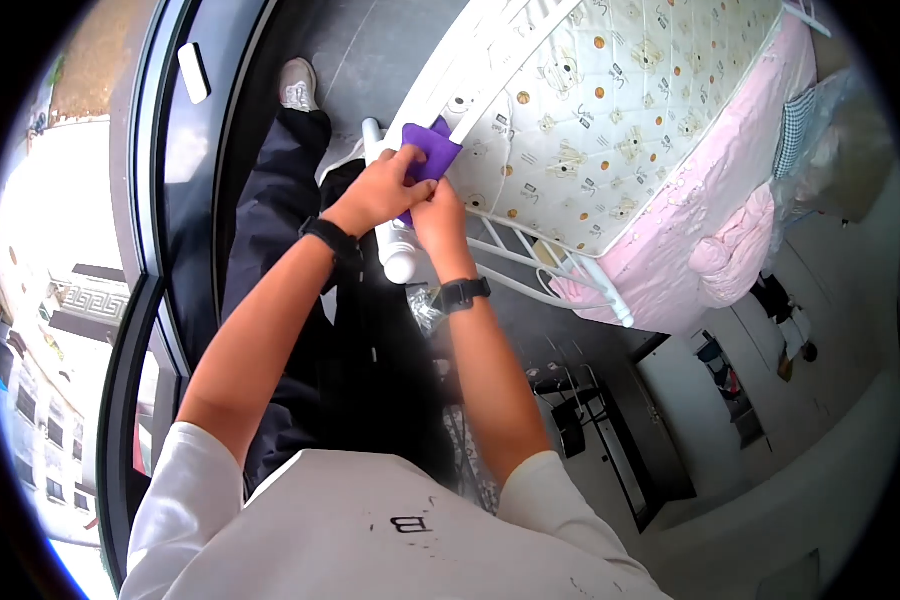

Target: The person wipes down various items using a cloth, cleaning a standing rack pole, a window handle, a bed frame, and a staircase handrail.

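A purple cloth (pixel 432 158) is draped over the white rail of a bed frame (pixel 400 238), at the rounded corner post. My left hand (pixel 375 190) comes in from the left, its fingers bent and closed on the cloth. Beside it, my right hand (pixel 441 215) is against the lower part of the cloth, its fingers curled and partly hidden behind it. The two hands touch each other near the thumbs. Dark bands circle both wrists.
A mattress (pixel 590 130) printed with bears lies inside the white frame, with pink bedding (pixel 700 230) beyond. Window frames (pixel 150 250) run along the left. My shoe (pixel 298 85) rests on the grey floor (pixel 355 60). A black rack (pixel 575 405) stands lower right.
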A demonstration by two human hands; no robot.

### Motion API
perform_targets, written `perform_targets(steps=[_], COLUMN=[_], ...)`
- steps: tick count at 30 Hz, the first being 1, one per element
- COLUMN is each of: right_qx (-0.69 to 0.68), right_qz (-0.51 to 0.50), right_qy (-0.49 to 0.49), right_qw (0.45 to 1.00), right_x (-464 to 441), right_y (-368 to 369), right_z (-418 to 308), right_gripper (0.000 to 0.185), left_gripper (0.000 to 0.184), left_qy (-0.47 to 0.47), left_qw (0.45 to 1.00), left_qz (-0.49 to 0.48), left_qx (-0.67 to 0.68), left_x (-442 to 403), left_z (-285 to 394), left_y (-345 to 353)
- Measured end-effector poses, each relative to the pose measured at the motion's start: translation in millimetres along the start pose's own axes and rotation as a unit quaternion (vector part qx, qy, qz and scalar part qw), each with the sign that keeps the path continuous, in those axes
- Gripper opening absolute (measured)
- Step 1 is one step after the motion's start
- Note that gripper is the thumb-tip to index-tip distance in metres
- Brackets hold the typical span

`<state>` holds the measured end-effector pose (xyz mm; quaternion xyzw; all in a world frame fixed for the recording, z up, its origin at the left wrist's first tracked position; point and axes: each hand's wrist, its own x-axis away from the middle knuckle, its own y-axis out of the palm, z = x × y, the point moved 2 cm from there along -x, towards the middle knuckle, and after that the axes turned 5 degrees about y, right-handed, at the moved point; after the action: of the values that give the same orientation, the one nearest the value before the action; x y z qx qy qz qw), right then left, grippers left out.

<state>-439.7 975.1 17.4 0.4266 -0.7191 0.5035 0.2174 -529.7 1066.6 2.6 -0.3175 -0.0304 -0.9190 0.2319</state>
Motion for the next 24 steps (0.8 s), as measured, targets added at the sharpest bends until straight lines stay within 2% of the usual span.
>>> perform_targets(steps=[2, 4, 6, 7, 8, 10, 12, 14, 15, 16, 18, 19, 22, 24], right_qx=[-0.071, -0.080, -0.060, -0.014, -0.019, 0.088, 0.078, 0.044, 0.051, 0.040, 0.061, 0.001, 0.011, -0.030], right_qz=[-0.070, -0.100, -0.063, -0.039, -0.036, -0.044, -0.035, -0.007, 0.020, 0.021, 0.089, 0.104, 0.139, 0.143], right_qy=[0.038, 0.059, 0.025, 0.024, 0.030, 0.104, 0.141, 0.132, 0.158, 0.170, 0.206, 0.199, 0.260, 0.274], right_qw=[0.994, 0.990, 0.996, 0.999, 0.999, 0.990, 0.986, 0.990, 0.986, 0.984, 0.973, 0.974, 0.955, 0.951], right_x=[-16, -14, -18, -21, -23, -14, -10, -10, -4, -2, 0, 0, 2, -1], right_y=[5, 6, 14, 20, 21, 12, 9, 12, 5, 10, 20, 27, 39, 41], right_z=[9, 2, 14, 19, 25, 7, -6, -4, -27, -29, -34, -37, -43, -45], right_gripper=[0.036, 0.042, 0.042, 0.043, 0.043, 0.042, 0.041, 0.040, 0.045, 0.045, 0.051, 0.057, 0.062, 0.066], left_gripper=[0.063, 0.068, 0.071, 0.066, 0.066, 0.060, 0.053, 0.046, 0.035, 0.035, 0.029, 0.024, 0.023, 0.021], left_qy=[0.004, 0.034, -0.010, -0.033, -0.033, -0.064, -0.066, 0.017, 0.085, 0.086, 0.193, 0.211, 0.220, 0.235], left_qw=[0.999, 0.993, 0.987, 0.982, 0.981, 0.960, 0.957, 0.944, 0.944, 0.940, 0.924, 0.920, 0.918, 0.912], left_qz=[0.025, 0.050, -0.081, -0.135, -0.142, -0.167, -0.157, -0.132, -0.104, -0.119, -0.132, -0.138, -0.162, -0.162], left_qx=[-0.029, -0.104, -0.136, -0.125, -0.128, -0.218, -0.234, -0.303, -0.301, -0.307, -0.303, -0.300, -0.288, -0.294], left_x=[-2, -12, -26, -34, -37, -38, -38, -36, -35, -34, -34, -32, -31, -34], left_z=[12, 18, 26, 27, 30, 41, 37, 38, 28, 22, 14, 12, 9, 13], left_y=[-8, -12, -16, -16, -16, -26, -34, -47, -46, -49, -58, -60, -69, -74])
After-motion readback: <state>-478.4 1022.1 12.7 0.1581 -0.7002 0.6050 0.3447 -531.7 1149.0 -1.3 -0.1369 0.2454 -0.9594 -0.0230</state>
